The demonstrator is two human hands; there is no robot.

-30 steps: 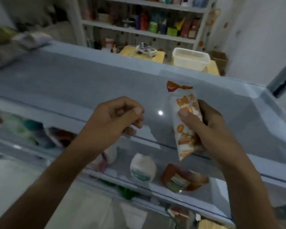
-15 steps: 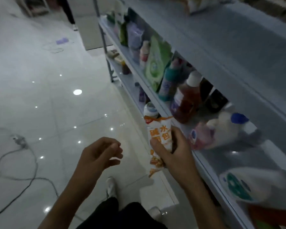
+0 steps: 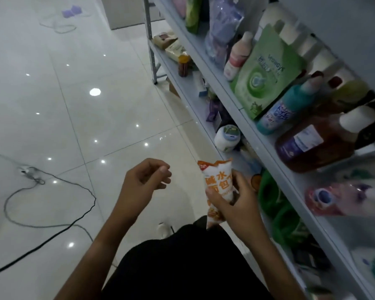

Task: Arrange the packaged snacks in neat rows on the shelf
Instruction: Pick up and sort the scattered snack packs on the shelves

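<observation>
Right hand is gripping the snack packet upright, thumb across its front, fingers curled behind; packet is sitting in mid-air just left of the shelf edge, near the person's lap. Left hand is hanging beside it, fingers loosely curled, holding nothing.

Risks, as I judge them: the shelf tiers are looking crowded with the green pouch, teal bottle and brown bottle, so pushing the packet in could be knocking one over. The cable lying on the floor is a trip hazard.

Versus half a second ago: view is tilting lower and closer along the shelf; both hands are sitting much the same, packet still gripped.
</observation>
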